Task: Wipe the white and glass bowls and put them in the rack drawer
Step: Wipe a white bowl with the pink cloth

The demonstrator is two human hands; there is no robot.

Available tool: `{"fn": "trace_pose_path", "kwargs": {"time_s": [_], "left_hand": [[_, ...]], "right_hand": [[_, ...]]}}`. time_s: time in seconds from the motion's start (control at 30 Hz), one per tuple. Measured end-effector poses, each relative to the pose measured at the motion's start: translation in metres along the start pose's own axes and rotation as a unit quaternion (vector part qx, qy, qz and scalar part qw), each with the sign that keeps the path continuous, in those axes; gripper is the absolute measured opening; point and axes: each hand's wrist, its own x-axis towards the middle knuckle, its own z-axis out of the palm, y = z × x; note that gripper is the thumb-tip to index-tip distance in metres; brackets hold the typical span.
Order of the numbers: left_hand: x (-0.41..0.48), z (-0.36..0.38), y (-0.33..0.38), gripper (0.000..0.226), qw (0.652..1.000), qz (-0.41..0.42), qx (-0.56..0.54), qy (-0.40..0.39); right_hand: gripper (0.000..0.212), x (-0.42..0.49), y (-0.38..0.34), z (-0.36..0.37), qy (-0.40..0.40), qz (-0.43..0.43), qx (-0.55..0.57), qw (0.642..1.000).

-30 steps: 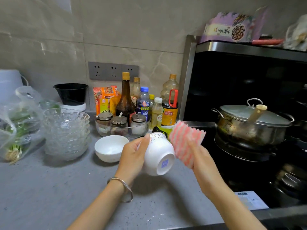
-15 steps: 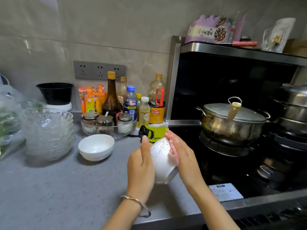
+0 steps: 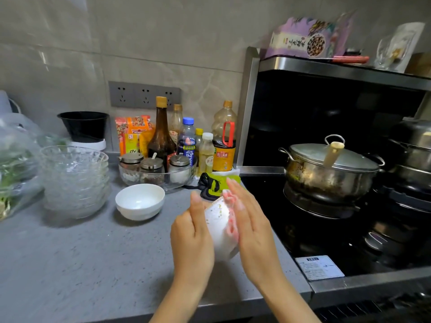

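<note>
nearest the camera: left hand (image 3: 191, 236) holds the first white bowl (image 3: 218, 231) tipped on its side above the front of the grey counter (image 3: 81, 264). the thumb lies up along the rim. the other fingers are hidden behind the bowl, so how far they wrap cannot be read. right hand (image 3: 254, 229) is flat, fingers extended, pressing a pink striped cloth (image 3: 231, 220) against the bowl's right side.

middle ground: second white bowl (image 3: 140, 201) sits upright on the counter, apart from both hands. just beside it to the left stands a stack of glass bowls (image 3: 74, 180), nested, untouched.

far: bottles and seasoning jars (image 3: 163, 159) line the wall. a lidded steel pot (image 3: 326, 173) sits on the hob to the right.

assessment: wiping of the first white bowl is in progress. the second white bowl and the whole glass stack appear to remain. the rack drawer is not in view, and nothing shown suggests any bowl is stowed. task judged at an early stage.
</note>
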Motion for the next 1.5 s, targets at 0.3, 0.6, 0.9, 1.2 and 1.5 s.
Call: {"fn": "trace_pose_path", "kwargs": {"time_s": [0.3, 0.6, 0.9, 1.2, 1.5], "left_hand": [[0.000, -0.014, 0.009, 0.060, 0.999, 0.013, 0.019, -0.047], [0.012, -0.039, 0.015, 0.044, 0.971, -0.100, -0.102, -0.194], [0.019, -0.039, 0.018, 0.074, 0.973, 0.006, 0.028, -0.231], [0.011, -0.018, 0.004, 0.068, 0.999, -0.008, 0.007, 0.031], [-0.001, -0.014, 0.008, 0.071, 0.997, -0.040, -0.039, 0.062]], "right_hand": [[0.037, 0.007, -0.007, -0.004, -0.038, 0.060, 0.055, 0.996], [0.080, 0.007, -0.002, -0.016, -0.033, 0.260, 0.186, 0.947], [0.077, 0.017, -0.006, -0.016, -0.073, 0.147, 0.126, 0.978], [0.046, -0.020, -0.014, 0.021, -0.028, -0.079, -0.148, 0.985], [0.039, -0.010, -0.008, 0.011, -0.011, 0.013, 0.019, 1.000]]}}
